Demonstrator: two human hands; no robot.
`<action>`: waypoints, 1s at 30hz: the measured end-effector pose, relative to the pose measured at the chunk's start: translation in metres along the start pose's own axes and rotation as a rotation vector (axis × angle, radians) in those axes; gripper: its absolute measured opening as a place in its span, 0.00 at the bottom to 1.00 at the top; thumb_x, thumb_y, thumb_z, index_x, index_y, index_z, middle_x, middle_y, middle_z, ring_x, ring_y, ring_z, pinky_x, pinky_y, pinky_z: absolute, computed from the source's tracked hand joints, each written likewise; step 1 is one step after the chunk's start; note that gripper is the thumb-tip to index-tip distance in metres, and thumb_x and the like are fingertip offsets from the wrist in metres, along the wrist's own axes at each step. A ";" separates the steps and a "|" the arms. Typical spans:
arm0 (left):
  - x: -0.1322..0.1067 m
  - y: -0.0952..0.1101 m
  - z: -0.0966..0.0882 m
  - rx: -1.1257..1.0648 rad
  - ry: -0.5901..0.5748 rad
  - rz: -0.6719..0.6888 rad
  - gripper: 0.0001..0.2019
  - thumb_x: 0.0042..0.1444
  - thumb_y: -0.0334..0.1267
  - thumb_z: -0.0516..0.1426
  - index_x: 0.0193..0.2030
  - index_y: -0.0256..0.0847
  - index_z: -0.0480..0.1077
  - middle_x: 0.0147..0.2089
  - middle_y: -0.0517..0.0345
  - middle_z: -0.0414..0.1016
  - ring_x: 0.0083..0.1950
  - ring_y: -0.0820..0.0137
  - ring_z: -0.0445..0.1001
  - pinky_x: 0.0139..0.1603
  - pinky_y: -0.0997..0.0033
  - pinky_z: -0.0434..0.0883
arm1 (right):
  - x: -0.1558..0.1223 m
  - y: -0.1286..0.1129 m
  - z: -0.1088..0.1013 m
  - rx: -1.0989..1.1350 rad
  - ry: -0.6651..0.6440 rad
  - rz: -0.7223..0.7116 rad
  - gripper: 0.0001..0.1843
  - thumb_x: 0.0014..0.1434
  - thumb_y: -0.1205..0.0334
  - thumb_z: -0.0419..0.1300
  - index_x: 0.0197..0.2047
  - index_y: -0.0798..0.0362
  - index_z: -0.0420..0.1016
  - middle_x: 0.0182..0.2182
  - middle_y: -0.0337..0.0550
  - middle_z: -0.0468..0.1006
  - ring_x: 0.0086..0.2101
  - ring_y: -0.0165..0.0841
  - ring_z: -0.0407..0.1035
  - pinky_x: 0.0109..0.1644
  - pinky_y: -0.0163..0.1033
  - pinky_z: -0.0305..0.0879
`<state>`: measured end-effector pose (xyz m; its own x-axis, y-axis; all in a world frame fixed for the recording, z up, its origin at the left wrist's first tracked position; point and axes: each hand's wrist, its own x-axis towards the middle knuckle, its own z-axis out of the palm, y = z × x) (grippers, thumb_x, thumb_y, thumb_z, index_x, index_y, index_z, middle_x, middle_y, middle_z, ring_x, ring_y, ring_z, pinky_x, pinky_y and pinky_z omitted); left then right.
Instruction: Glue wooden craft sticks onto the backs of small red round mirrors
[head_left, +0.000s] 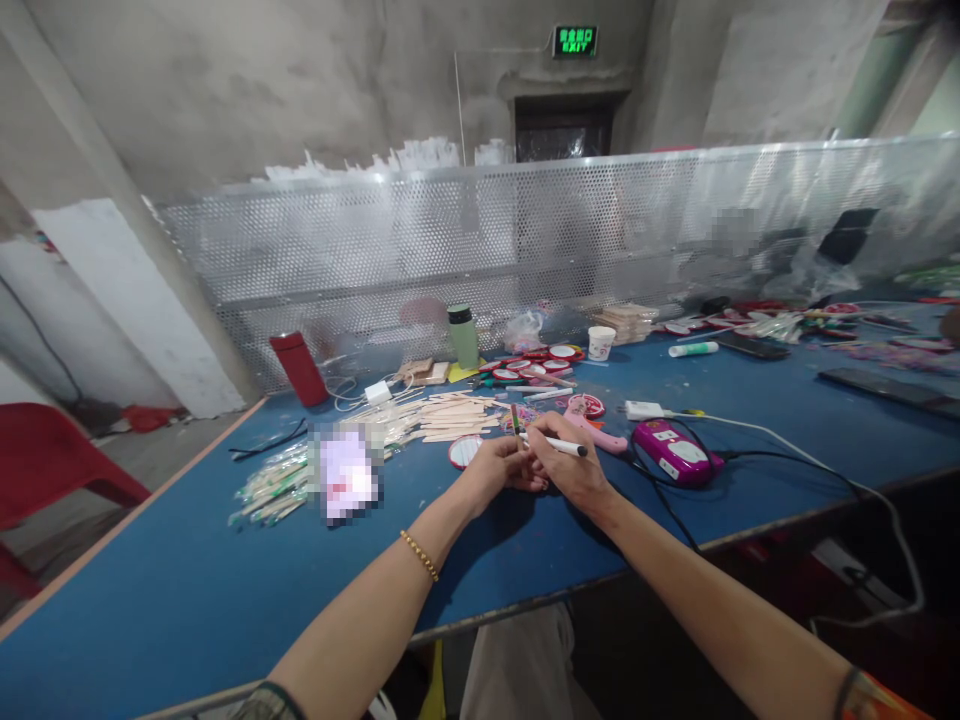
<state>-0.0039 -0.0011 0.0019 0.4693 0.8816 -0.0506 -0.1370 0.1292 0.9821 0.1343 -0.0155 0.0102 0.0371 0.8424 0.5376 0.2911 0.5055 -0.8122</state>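
Observation:
Over the blue table my left hand [501, 470] is closed on a small thin wooden stick [515, 416] standing upright, its upper part dark green. My right hand [574, 465] pinches a white marker pen [559, 445] with a black end, its other end close to the stick. Both hands meet, so the lower stick and some fingertips are hidden. Left of them lies a round white disc with a red rim [465, 452]. Behind the hands are a pile of flat wooden sticks [454, 413] and a pink glue gun [600, 432].
A purple device [675, 455] with black cords and a white charger [646, 411] lie to the right. Bagged sticks [274, 488] and a blurred-out phone-like object [346, 478] are left. Farther back stand a red bottle [300, 368], a green bottle [463, 338] and a paper cup [601, 343].

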 end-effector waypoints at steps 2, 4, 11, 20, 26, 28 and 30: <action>0.000 0.000 0.000 -0.002 0.005 0.001 0.27 0.34 0.55 0.71 0.29 0.34 0.68 0.24 0.58 0.72 0.27 0.71 0.75 0.37 0.65 0.77 | 0.000 0.000 0.000 0.001 -0.004 0.004 0.12 0.57 0.54 0.55 0.26 0.51 0.66 0.18 0.34 0.69 0.16 0.28 0.67 0.18 0.32 0.64; 0.000 0.000 0.000 -0.002 0.002 0.001 0.28 0.34 0.55 0.71 0.29 0.34 0.68 0.24 0.58 0.72 0.27 0.71 0.76 0.36 0.66 0.77 | 0.000 0.000 0.001 0.002 -0.009 0.015 0.11 0.57 0.54 0.55 0.26 0.50 0.66 0.19 0.34 0.70 0.16 0.28 0.67 0.18 0.32 0.65; -0.001 0.001 0.001 -0.008 -0.008 0.003 0.28 0.33 0.56 0.71 0.28 0.34 0.67 0.23 0.59 0.72 0.26 0.71 0.76 0.34 0.69 0.77 | 0.000 -0.003 0.001 0.015 0.011 0.024 0.11 0.56 0.55 0.55 0.26 0.50 0.66 0.19 0.34 0.70 0.16 0.28 0.66 0.19 0.32 0.65; 0.000 0.001 0.000 -0.003 0.005 -0.009 0.25 0.37 0.52 0.71 0.29 0.34 0.68 0.24 0.58 0.73 0.27 0.71 0.76 0.36 0.66 0.77 | 0.000 -0.002 0.001 0.017 -0.018 0.029 0.10 0.56 0.56 0.55 0.26 0.50 0.66 0.17 0.33 0.70 0.15 0.28 0.67 0.17 0.31 0.63; -0.001 0.002 0.001 0.002 0.004 -0.005 0.25 0.37 0.53 0.71 0.29 0.34 0.68 0.24 0.58 0.73 0.27 0.71 0.75 0.36 0.66 0.77 | 0.000 0.001 0.002 0.009 -0.008 0.020 0.10 0.57 0.55 0.55 0.26 0.50 0.66 0.18 0.33 0.70 0.16 0.28 0.67 0.18 0.31 0.64; -0.001 0.002 0.001 0.002 0.000 -0.002 0.25 0.37 0.54 0.70 0.29 0.34 0.68 0.24 0.58 0.73 0.27 0.71 0.75 0.36 0.66 0.77 | 0.000 0.001 0.002 0.006 -0.004 0.021 0.10 0.57 0.55 0.55 0.26 0.50 0.66 0.18 0.34 0.70 0.16 0.28 0.67 0.18 0.31 0.64; -0.001 0.001 0.001 0.004 -0.007 -0.001 0.26 0.37 0.54 0.70 0.29 0.34 0.68 0.24 0.58 0.72 0.27 0.71 0.76 0.36 0.66 0.77 | 0.000 -0.001 0.001 0.012 0.004 0.023 0.11 0.57 0.55 0.56 0.26 0.50 0.67 0.19 0.34 0.71 0.16 0.28 0.67 0.18 0.31 0.65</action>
<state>-0.0041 -0.0022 0.0034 0.4759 0.8780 -0.0507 -0.1332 0.1289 0.9827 0.1327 -0.0159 0.0102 0.0476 0.8532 0.5194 0.2783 0.4881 -0.8272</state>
